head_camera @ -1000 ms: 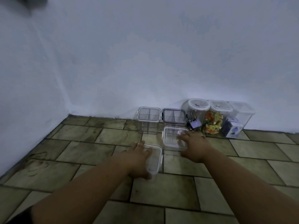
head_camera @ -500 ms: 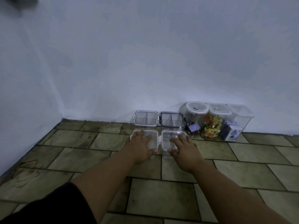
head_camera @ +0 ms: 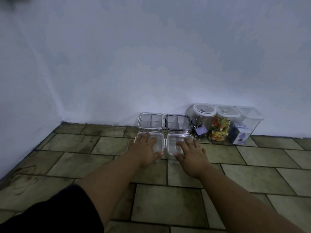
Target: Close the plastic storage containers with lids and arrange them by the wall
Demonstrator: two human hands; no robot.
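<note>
Two small clear lidded containers sit side by side on the tiled floor. My left hand [head_camera: 145,148] lies flat with spread fingers on the left container [head_camera: 159,140]. My right hand [head_camera: 191,151] rests the same way on the right container [head_camera: 175,140]. Right behind them, against the wall, stand a clear-lidded divided box [head_camera: 150,121] and a dark-rimmed divided box [head_camera: 178,123]. To their right, along the wall, are a round jar with binder clips [head_camera: 202,120], a tall container with colourful contents [head_camera: 222,123] and another holding a small box [head_camera: 244,125], all lidded.
The white wall [head_camera: 168,56] meets a side wall at the corner on the left. Brownish floor tiles [head_camera: 75,145] stretch left and towards me. A dark sleeve [head_camera: 55,214] shows at the bottom left.
Both hands pushed the two small containers away from me to sit just in front of the divided boxes. The left container moved from near me up beside the right one.
</note>
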